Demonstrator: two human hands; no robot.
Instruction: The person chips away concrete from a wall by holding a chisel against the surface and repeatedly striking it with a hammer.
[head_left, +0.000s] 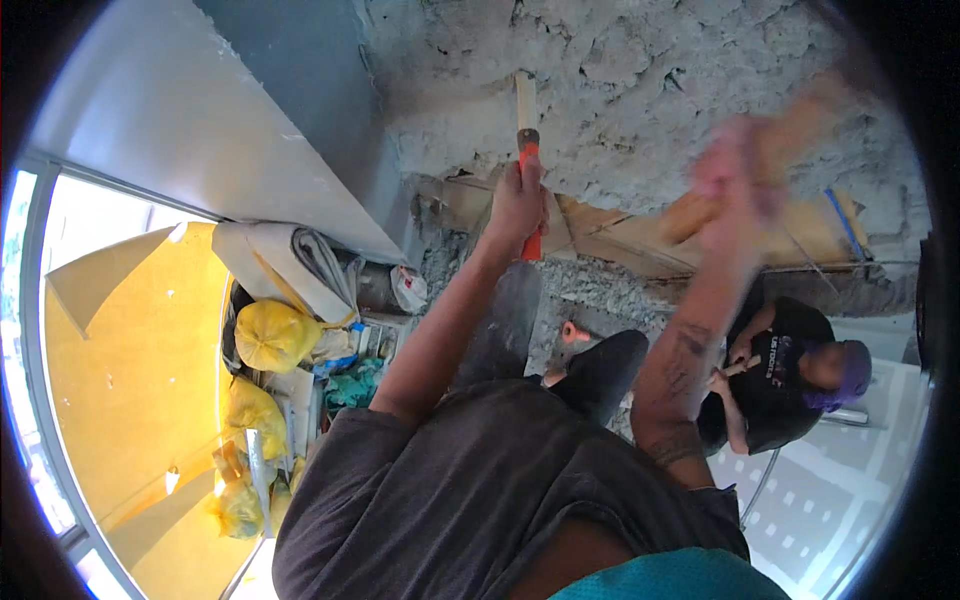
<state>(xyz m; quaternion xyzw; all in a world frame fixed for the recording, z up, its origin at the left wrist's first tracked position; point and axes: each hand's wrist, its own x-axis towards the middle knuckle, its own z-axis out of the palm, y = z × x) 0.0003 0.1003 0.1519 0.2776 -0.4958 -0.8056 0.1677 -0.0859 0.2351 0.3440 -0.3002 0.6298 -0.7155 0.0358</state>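
Observation:
My left hand (517, 199) is closed around the red handle of a flat-bladed chisel or scraper (528, 105). Its pale blade points away from me and its tip touches the rough, chipped plaster or masonry wall (630, 112). To the right, my right hand (739, 169) is raised and blurred by motion, closed on the wooden handle of a tool (688, 216). The far end of that tool is blurred at the upper right, so its head cannot be made out. The two hands are well apart.
A co-worker (780, 375) at the right holds a stick-like object. Rubble (600, 281) and an orange object (574, 332) lie below, near tan boards (630, 240). Yellow bags (276, 335) and a rolled sheet (319, 262) are at left, beside a smooth panel or beam (225, 112).

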